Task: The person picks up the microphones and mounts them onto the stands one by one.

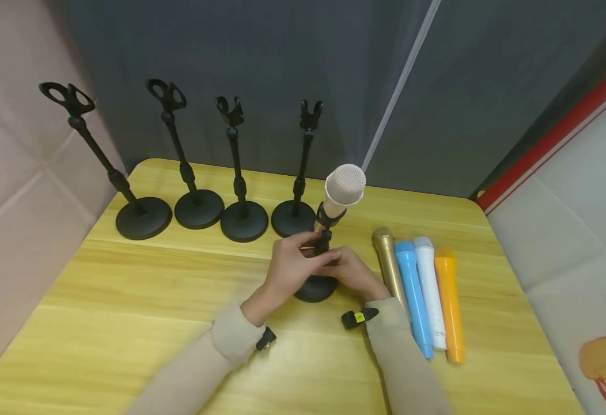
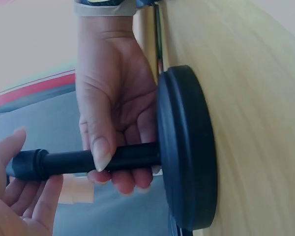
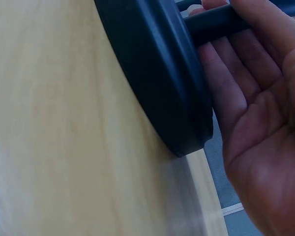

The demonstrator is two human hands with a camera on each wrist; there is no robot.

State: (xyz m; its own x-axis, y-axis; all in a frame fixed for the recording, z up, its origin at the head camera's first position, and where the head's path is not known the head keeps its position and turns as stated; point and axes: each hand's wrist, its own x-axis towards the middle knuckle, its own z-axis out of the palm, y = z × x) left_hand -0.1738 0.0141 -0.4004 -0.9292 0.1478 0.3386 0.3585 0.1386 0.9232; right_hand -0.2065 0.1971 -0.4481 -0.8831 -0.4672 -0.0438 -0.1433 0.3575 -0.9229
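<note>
A pale pink microphone (image 1: 343,187) with a mesh head sits in the clip of a black desktop microphone stand (image 1: 317,290). Both hands are on this stand's pole. My left hand (image 1: 288,266) grips the pole's thicker collar, below the clip. Lower down, my right hand (image 2: 113,93) holds the thin pole between thumb and fingers, just above the round base (image 2: 187,147). The right wrist view shows that base right at the wooden surface, with the right hand's fingers (image 3: 223,78) curled beside it. In the head view, the hands hide most of the pole.
Several black stands with bare clips, among them the leftmost stand (image 1: 144,218), line the back left of the table (image 1: 178,346). To the right lie gold (image 1: 392,265), blue (image 1: 416,305), white (image 1: 431,294) and orange (image 1: 450,311) microphones. A grey panel (image 1: 261,63) rises behind.
</note>
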